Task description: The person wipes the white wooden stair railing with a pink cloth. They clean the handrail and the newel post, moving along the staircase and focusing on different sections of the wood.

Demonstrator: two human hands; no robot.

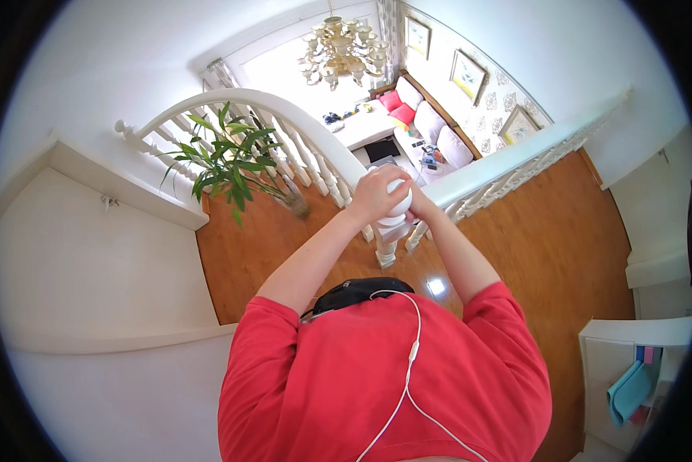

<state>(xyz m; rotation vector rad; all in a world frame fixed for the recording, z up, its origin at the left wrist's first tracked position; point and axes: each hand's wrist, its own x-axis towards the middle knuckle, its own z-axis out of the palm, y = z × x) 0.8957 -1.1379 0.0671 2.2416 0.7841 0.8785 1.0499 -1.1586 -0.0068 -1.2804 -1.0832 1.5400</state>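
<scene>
Both my arms reach forward to the white round newel-post finial (399, 202) at the corner of a balustrade. My left hand (378, 195) wraps the finial's left side and top. On its right side rests my right hand (420, 203), fingers curled round and partly hidden behind the ball. The white post (386, 251) stands upright below. From it a curved white handrail (300, 112) runs off to the left, and a straight white handrail (513, 156) runs to the right, both on turned balusters.
A leafy plant (236, 156) in a clear vase (295, 202) stands on the wood floor (531, 260) by the left balusters. Beyond the railing, on a lower level, is a sofa (438, 124) with red cushions (402, 114). A chandelier (343, 52) hangs above. White shelving (606, 369) is at right.
</scene>
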